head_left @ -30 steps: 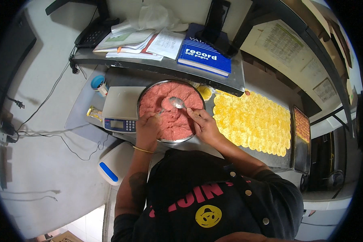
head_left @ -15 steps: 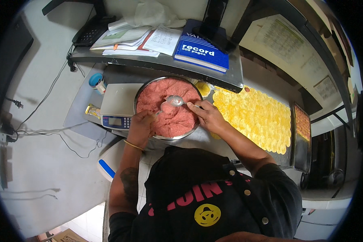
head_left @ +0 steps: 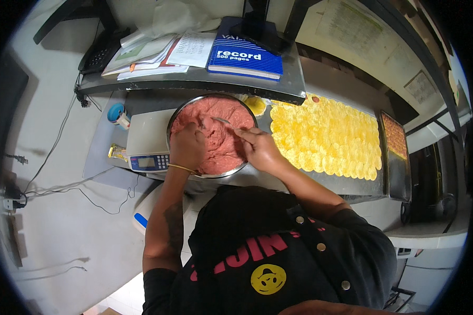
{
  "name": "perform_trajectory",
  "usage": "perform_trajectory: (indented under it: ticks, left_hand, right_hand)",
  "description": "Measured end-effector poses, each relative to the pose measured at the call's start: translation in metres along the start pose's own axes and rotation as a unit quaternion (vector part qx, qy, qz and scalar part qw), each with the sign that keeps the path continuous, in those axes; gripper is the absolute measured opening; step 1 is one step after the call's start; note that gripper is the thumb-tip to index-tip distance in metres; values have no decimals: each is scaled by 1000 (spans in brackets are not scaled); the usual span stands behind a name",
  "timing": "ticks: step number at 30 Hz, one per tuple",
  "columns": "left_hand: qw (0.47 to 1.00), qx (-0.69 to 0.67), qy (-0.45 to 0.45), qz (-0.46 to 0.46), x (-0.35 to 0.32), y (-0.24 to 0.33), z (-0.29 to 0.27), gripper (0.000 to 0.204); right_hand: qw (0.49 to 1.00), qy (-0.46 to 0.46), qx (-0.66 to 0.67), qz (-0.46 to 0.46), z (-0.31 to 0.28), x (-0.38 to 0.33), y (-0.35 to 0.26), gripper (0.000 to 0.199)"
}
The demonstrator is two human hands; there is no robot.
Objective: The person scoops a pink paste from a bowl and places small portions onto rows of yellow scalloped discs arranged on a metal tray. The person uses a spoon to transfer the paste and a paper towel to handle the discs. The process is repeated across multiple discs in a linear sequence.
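A round metal bowl [head_left: 176, 118] full of pink minced paste [head_left: 223, 142] sits on a digital scale [head_left: 144, 144]. My left hand [head_left: 188, 147] rests in the paste at the bowl's left side, fingers curled into it, a thin gold bangle on the wrist. My right hand [head_left: 260, 148] holds a metal spoon [head_left: 222, 121] whose tip lies low over the paste near the bowl's middle. Right of the bowl, a large tray [head_left: 376, 186] is covered with several rows of round yellow wrappers [head_left: 326, 139].
A steel shelf [head_left: 194, 81] above the bowl carries a blue book [head_left: 244, 55], papers and a black phone [head_left: 97, 52]. A small blue-capped bottle [head_left: 118, 114] stands left of the scale. Cables trail over the floor at left. A second tray [head_left: 396, 136] lies at far right.
The spoon has dipped from above the paste down toward it, its bowl turned edge-on. My left hand has pushed further into the paste. The view has shifted slightly downward.
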State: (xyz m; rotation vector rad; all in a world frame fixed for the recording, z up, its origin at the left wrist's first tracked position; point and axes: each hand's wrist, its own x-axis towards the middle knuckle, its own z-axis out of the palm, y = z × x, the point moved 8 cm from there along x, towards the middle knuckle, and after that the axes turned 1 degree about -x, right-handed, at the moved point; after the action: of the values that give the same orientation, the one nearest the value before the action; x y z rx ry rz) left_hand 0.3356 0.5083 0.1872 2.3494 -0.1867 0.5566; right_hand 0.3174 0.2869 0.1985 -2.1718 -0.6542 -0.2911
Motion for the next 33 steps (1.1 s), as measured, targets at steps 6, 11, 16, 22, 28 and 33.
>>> perform_trajectory:
  ticks: [6,11,16,22,28,33]
  left_hand:
    - [999,3,-25,28,1,4,-13,20]
    - [998,5,-68,14,-4,21,-18,20]
    - [994,44,-83,60,-12,32,-24,17]
    - [982,112,-124,84,-31,49,-25,14]
    - [984,96,-131,77,-41,24,-9,19]
    - [981,127,-147,-3,-41,31,-2,34]
  right_hand:
    - [999,23,-45,7,-23,-9,-13,39]
    - [998,36,-51,-6,-13,-8,-24,38]
    - [996,5,-83,27,-2,-11,-32,38]
    - [985,-61,-98,131,6,-13,-30,36]
    - [882,-22,349,316,47,-61,21,31]
    - [867,69,390,300,-14,-89,53,30]
